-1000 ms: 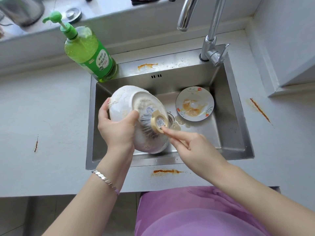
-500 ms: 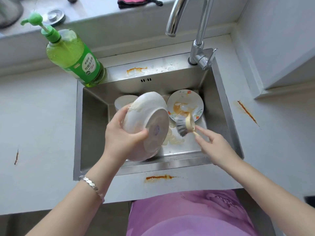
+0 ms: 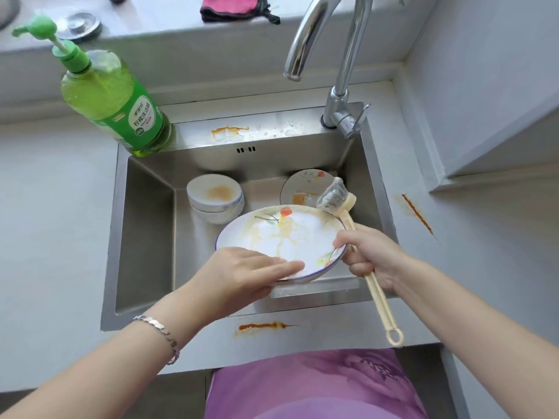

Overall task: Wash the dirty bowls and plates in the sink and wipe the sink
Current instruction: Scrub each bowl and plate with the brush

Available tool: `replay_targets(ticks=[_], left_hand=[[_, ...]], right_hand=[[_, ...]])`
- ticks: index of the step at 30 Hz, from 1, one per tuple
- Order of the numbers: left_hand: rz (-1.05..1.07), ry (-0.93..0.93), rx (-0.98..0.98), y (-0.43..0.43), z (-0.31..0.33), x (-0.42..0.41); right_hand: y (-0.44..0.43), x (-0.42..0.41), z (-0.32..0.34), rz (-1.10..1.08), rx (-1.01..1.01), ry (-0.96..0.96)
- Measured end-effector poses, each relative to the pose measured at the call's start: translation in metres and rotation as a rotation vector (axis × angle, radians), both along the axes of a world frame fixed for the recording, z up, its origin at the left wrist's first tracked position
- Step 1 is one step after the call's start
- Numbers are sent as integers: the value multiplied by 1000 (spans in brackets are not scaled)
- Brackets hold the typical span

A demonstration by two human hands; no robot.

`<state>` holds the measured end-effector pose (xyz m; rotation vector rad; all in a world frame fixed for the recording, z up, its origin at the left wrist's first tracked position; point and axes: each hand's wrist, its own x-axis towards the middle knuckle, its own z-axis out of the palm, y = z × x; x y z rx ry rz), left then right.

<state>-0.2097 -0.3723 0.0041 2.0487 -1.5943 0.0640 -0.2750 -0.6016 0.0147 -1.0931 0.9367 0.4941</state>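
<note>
My left hand (image 3: 242, 275) grips the near rim of a white flower-patterned plate (image 3: 290, 237), face up over the steel sink (image 3: 145, 237) and smeared with yellowish residue. In my right hand (image 3: 370, 255) is a cream long-handled dish brush (image 3: 334, 198), its grey bristle head just past the plate's far right rim. Two stacked white bowls (image 3: 215, 196) sit in the sink's back left, the top one stained orange. A second dirty plate (image 3: 302, 189) lies at the back right, partly hidden by the brush and the held plate.
A green dish soap pump bottle (image 3: 112, 101) stands on the sink's back left corner. The chrome faucet (image 3: 338, 71) rises at the back right. Orange sauce streaks mark the sink's back ledge (image 3: 230, 131), the front counter (image 3: 263, 326) and the right counter (image 3: 417, 214). A pink cloth (image 3: 233, 7) lies on the sill.
The white bowl that my left hand held upside down is gone from it; the hand now holds a flowered plate. My right hand has shifted to a full grip on the brush handle.
</note>
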Motion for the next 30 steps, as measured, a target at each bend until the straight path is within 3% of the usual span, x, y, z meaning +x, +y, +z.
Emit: replay_targets(ticks=[2, 4, 6, 8, 10, 18, 26, 30], left_hand=[[187, 317, 51, 2, -2, 4], [512, 763, 58, 1, 1, 8], [825, 1071, 113, -4, -4, 16], [948, 1380, 218, -11, -14, 21], [919, 1647, 278, -17, -23, 21], [764, 1749, 127, -17, -63, 33], [736, 1622, 131, -46, -114, 67], [744, 1582, 197, -62, -143, 78]], right_hand=[[-2, -3, -8, -37, -62, -26], [-6, -5, -13, -48, -146, -66], [-11, -8, -17, -39, -232, -89], [-15, -12, -21, -19, -277, -96], [-18, -16, -27, -7, -275, -84], [-24, -13, -58, -52, -219, 9], [-48, 0, -86, -3, -563, 49], [-58, 6, -97, 26, -552, 61]])
